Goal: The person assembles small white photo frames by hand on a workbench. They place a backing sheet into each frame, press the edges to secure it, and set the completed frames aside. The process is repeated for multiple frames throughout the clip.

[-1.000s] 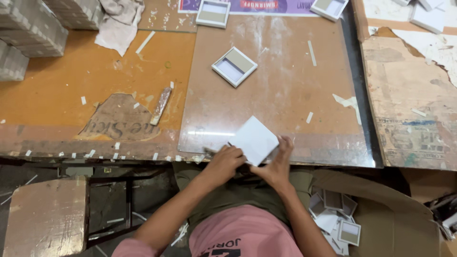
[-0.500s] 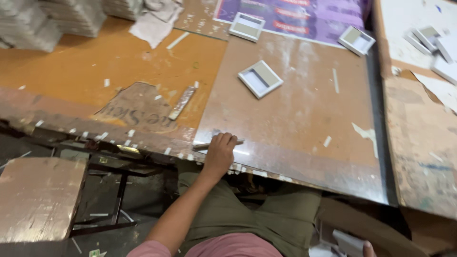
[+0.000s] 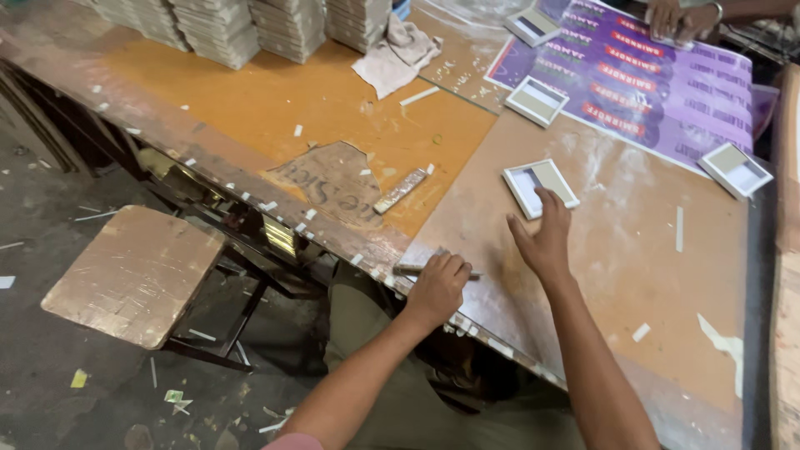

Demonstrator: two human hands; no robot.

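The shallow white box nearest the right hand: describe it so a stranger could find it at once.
On the brown board, below the purple poster, the shallow white box lies open-side up. Unlike the other three trays, it touches the right hand fingertips.

The left hand (image 3: 437,287) curls over a thin dark tool (image 3: 417,269) at the bench (image 3: 250,108) edge, hiding its middle, so what kind of tool it is cannot be told. The right hand (image 3: 546,237) covers the near corner of a shallow white tray (image 3: 533,179). Beyond that tray, the stacks of grey boards (image 3: 242,29) are cut off by the top edge, as is another person's hand (image 3: 679,18). Below the bench edge, the person's lap lies in shadow.
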